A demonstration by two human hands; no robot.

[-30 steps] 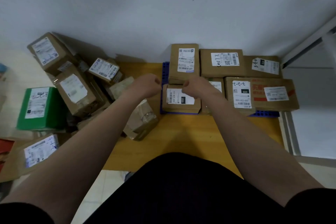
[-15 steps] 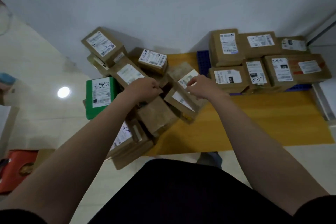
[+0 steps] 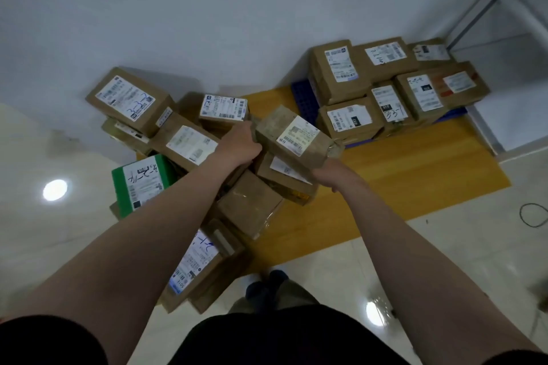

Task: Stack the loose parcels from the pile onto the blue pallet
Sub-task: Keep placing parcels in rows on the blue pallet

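Note:
I hold a long brown parcel with a white barcode label above the pile, tilted. My left hand grips its left end and my right hand grips its near right end from below. The pile of loose parcels lies to the left against the wall, with a green box among the brown ones. At the right, the blue pallet carries several brown parcels packed side by side.
A yellow wooden board lies under the pallet and part of the pile. A white wall runs behind. A metal frame stands at the far right. A black loop lies on the glossy tiled floor.
My hands left the pallet and went left to the pile. They closed on the long brown parcel and raised it off the boxes beneath. The view turned left.

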